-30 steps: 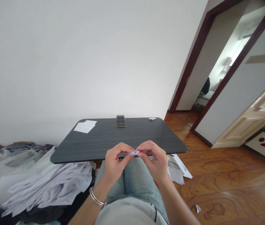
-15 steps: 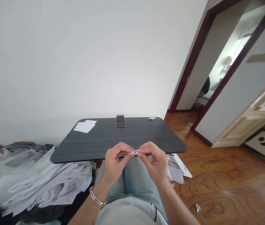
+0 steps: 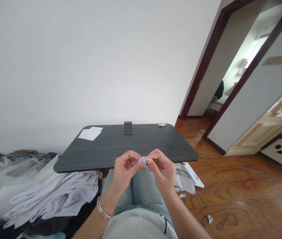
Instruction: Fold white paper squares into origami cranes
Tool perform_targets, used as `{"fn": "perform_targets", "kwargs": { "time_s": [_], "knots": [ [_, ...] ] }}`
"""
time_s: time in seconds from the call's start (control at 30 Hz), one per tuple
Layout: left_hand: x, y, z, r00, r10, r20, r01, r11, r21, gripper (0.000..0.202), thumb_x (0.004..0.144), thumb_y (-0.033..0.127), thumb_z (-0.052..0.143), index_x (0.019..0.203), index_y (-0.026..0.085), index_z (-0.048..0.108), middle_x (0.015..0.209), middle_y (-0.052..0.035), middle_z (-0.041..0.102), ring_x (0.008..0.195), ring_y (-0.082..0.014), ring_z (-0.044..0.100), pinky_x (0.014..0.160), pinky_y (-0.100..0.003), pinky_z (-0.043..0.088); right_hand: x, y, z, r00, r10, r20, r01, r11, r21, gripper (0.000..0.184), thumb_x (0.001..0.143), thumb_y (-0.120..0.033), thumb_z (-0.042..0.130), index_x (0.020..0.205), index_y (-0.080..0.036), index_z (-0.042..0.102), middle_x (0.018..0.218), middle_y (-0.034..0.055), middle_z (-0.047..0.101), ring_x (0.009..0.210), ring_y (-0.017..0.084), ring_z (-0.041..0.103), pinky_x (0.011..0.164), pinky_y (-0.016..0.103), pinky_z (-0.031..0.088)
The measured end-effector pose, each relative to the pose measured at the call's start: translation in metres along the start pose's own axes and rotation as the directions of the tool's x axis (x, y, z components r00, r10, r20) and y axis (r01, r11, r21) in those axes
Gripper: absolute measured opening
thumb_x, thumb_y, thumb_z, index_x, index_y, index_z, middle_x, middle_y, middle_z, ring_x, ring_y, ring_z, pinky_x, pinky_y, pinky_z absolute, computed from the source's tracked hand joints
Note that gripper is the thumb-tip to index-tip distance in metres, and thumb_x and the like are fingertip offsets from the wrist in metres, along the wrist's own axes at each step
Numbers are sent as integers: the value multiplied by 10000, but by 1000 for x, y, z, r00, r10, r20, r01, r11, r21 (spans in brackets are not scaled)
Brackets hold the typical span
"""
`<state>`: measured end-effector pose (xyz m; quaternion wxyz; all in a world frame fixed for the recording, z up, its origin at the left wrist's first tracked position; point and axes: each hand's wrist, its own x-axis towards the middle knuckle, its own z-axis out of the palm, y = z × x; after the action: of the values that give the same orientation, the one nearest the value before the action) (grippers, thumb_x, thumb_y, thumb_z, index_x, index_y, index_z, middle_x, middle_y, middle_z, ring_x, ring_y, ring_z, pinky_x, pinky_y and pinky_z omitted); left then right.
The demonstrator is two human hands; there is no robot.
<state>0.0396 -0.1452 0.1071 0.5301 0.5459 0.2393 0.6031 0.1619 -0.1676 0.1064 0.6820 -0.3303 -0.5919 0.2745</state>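
At the near edge of the table (image 3: 111,149), a little right of its middle, two bare hands meet over a small piece of folded white paper (image 3: 142,161). The left hand (image 3: 126,168), with a silver bracelet (image 3: 102,209) on its wrist, pinches the paper's left side between thumb and forefinger, the tips drawn close with only the paper between them. The right hand (image 3: 163,170) nips the paper's right end just as narrowly, its thumb and forefinger nearly meeting and its other fingers curled in. Whether the paper touches the table edge, I cannot tell. The tabletop is dark, with rounded corners. Near its far left corner lie white sheets (image 3: 90,133), overlapping; by the middle of the far edge is a dark device (image 3: 128,127), its face blurred; near the far right corner sits a small white paper figure (image 3: 162,125). Below the near left corner spreads a heap of white cloth (image 3: 56,196). Beneath the near right corner, more papers lie on the wooden floor (image 3: 242,192), with a small scrap (image 3: 210,219) well apart from them.
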Motion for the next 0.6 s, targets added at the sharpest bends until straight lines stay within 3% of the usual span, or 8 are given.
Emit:
{"fn": "perform_targets", "kwargs": {
  "time_s": [0.2,0.6],
  "knots": [
    [1,2,2,997,-55,-59,56,998,25,167,603,189,766,636,154,606,635,19,578,604,-100,537,594,-216,463,-1,4,2,998,-36,-46,33,997,-66,109,818,-228,588,733,-183,640,662,10,554,563,117,479,482,234,362],
    [1,-1,1,997,-28,-66,30,999,32,148,615,169,760,655,150,619,653,20,588,623,-95,542,598,-203,467,-2,6,3,995,-48,-83,37,991,-131,104,813,-205,580,731,-176,638,666,7,567,525,104,482,461,225,380]
  ]
}}
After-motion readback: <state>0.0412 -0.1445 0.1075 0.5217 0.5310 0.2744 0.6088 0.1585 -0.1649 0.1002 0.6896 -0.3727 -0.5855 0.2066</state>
